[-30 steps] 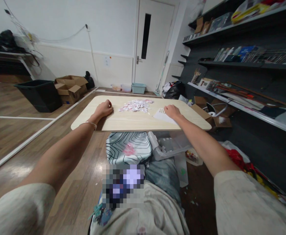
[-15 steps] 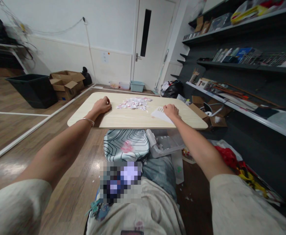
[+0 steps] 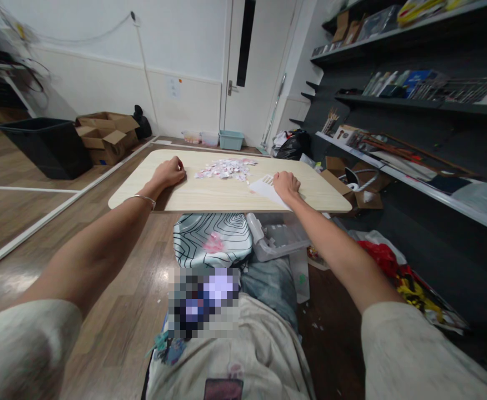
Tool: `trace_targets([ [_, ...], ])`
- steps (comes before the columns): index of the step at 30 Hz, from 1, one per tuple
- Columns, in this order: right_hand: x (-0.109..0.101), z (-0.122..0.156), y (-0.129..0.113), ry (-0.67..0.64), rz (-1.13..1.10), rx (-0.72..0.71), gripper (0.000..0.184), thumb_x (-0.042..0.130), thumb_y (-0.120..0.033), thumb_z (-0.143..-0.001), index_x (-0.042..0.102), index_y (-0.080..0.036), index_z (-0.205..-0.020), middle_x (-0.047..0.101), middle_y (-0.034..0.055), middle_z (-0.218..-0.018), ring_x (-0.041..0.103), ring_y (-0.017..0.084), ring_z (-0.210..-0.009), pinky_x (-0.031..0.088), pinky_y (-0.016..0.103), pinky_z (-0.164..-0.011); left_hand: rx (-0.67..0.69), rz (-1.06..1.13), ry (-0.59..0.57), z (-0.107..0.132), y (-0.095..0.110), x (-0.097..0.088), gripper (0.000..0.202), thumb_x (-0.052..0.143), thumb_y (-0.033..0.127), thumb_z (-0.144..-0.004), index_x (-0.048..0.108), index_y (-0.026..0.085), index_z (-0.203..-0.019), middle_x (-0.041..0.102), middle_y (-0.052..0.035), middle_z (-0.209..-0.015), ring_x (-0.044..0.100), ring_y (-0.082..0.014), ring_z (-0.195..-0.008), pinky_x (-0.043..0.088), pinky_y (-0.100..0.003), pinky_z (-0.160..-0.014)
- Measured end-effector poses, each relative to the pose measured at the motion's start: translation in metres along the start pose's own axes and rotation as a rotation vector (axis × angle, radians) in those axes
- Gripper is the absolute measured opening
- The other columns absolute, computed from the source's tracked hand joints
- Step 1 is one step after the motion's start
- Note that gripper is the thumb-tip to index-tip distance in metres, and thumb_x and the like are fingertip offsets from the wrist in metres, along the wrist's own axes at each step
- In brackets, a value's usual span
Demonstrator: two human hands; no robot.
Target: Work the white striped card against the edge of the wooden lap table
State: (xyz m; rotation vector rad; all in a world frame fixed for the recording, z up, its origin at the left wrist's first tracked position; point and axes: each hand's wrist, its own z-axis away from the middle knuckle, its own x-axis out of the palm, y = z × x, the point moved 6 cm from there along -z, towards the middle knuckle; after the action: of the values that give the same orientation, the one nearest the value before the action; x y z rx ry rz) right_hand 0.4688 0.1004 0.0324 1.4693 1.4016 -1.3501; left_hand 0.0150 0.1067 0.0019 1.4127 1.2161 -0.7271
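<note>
A low light-wood table (image 3: 210,197) stands in front of me. A heap of small pink-and-white paper bits (image 3: 225,167) lies on its far middle. My left hand (image 3: 169,171) rests on the table left of the heap, fingers curled under, nothing visible in them. My right hand (image 3: 286,185) lies on a white sheet of paper (image 3: 264,187) to the right of the heap, its fingers curled down onto the paper. Both arms are stretched far forward.
Under the table are a patterned cushion (image 3: 212,241) and a clear plastic bin (image 3: 274,240). Dark shelves (image 3: 410,105) full of items line the right wall. Cardboard boxes (image 3: 105,136) and a black bin (image 3: 45,145) stand at left. A white door (image 3: 249,72) is behind.
The view has shifted a little, so the table sits slightly lower-left in frame. Both hands stay in the same places on the table.
</note>
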Motion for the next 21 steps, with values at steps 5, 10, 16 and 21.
trace_targets([
  [5,0.003,0.013,-0.032,-0.017,-0.002,-0.085,0.06,0.039,-0.035,-0.139,0.089,-0.014,-0.166,0.085,0.0306,-0.166,0.081,0.04,-0.16,0.06,0.049,-0.132,-0.008,0.013,0.008,0.0,0.0,-0.001,0.052,0.077,0.031,-0.089,0.081,0.022,-0.14,0.091,-0.0233,-0.137,0.083,-0.0492,-0.135,0.066,-0.053,-0.115],
  [10,0.004,0.026,-0.063,-0.046,0.007,-0.166,0.061,0.039,-0.037,-0.139,0.089,-0.015,-0.167,0.085,0.0293,-0.168,0.082,0.039,-0.16,0.06,0.047,-0.132,-0.012,0.022,0.001,0.0,-0.001,0.0,0.05,0.078,0.032,-0.092,0.08,0.02,-0.141,0.09,-0.0255,-0.14,0.083,-0.05,-0.134,0.064,-0.053,-0.115],
  [16,-0.002,0.038,-0.085,-0.099,0.019,-0.249,0.06,0.043,-0.041,-0.139,0.091,-0.017,-0.168,0.087,0.0269,-0.166,0.082,0.038,-0.161,0.061,0.041,-0.13,0.004,0.036,0.009,-0.001,-0.003,0.002,0.051,0.08,0.031,-0.091,0.081,0.02,-0.141,0.09,-0.0253,-0.14,0.083,-0.0502,-0.135,0.065,-0.053,-0.115],
  [21,-0.004,0.045,-0.097,-0.105,0.005,-0.314,0.058,0.046,-0.041,-0.139,0.094,-0.02,-0.164,0.09,0.0231,-0.164,0.084,0.034,-0.16,0.06,0.036,-0.127,0.003,0.03,0.009,-0.001,-0.001,0.001,0.05,0.079,0.03,-0.089,0.081,0.021,-0.138,0.09,-0.0241,-0.135,0.083,-0.0494,-0.134,0.064,-0.053,-0.115],
])
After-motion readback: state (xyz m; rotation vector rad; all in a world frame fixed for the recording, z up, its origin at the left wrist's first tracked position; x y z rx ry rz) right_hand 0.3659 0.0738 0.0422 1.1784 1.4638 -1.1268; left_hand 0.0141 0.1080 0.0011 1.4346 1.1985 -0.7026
